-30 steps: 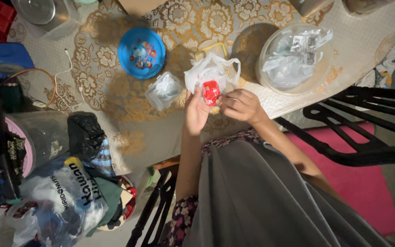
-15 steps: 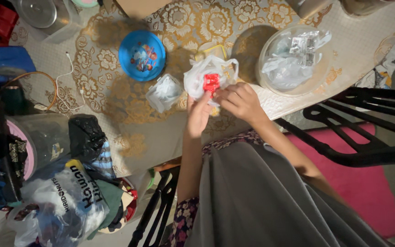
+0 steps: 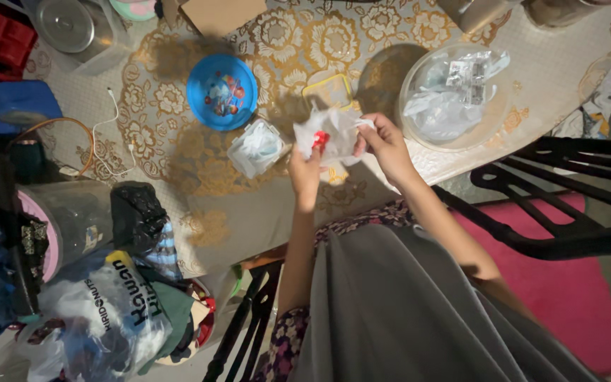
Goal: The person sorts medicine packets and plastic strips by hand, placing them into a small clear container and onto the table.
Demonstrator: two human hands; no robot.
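Hands meet above the counter's (image 3: 546, 85) near edge: the left hand (image 3: 305, 170) has its fingers pinched on a small red packet (image 3: 319, 140) inside a thin white plastic bag (image 3: 330, 134), while the right hand (image 3: 385, 145) grips the bag's right side. Just beside them lie a small clear container (image 3: 254, 147) and, farther in, a blue bowl (image 3: 220, 92).

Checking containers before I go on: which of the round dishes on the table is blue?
The small round bowl, left of the hands and holding small colourful pieces, is blue. The bigger round container on the right is clear, with crumpled plastic inside.
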